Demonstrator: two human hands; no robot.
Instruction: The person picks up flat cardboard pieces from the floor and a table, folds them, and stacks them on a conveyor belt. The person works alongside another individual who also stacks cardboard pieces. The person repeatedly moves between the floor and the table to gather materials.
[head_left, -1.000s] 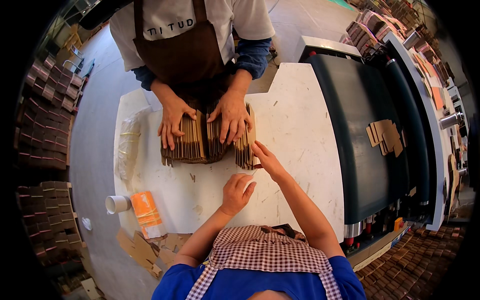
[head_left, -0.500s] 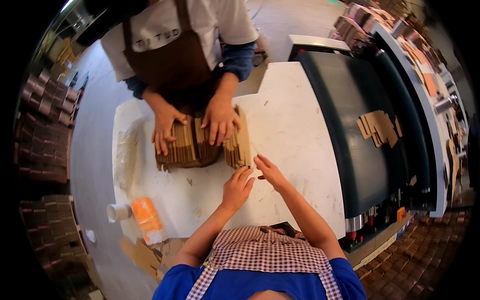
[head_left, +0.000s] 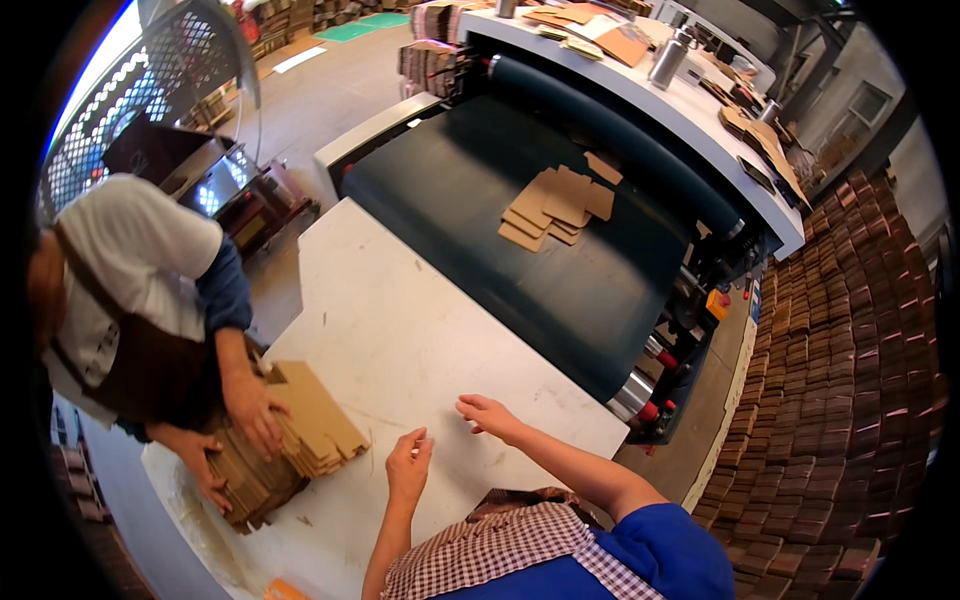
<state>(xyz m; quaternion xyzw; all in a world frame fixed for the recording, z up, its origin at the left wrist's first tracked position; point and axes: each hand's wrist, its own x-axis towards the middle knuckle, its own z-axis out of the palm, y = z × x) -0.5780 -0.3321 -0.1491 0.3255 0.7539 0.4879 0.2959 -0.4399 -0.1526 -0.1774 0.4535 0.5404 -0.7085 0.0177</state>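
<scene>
Over the white table (head_left: pixel 390 310), my left hand (head_left: pixel 407 468) is raised with its fingers loosely bent and apart, holding nothing. My right hand (head_left: pixel 490 416) hangs a little to its right, fingers stretched out, with nothing in it. To the left of my left hand, and apart from it, stands a row of brown cardboard pieces (head_left: pixel 318 415) on edge. A co-worker in a brown apron keeps both hands on this row: one hand (head_left: pixel 255 410) rests on top, the other (head_left: pixel 195 460) presses the near left side.
Beyond the table lies a dark green conveyor belt (head_left: pixel 430 190) bearing a loose pile of flat cardboard pieces (head_left: pixel 560 205). A white machine top (head_left: pixel 600 60) holds a metal bottle (head_left: pixel 670 58). Stacked brown cardboard (head_left: pixel 820 400) fills the right side. An orange object (head_left: pixel 285 590) shows at the lower edge.
My view has swung right toward the belt. Both my hands have come away from the end of the cardboard row. The co-worker's hands remain on the cardboard.
</scene>
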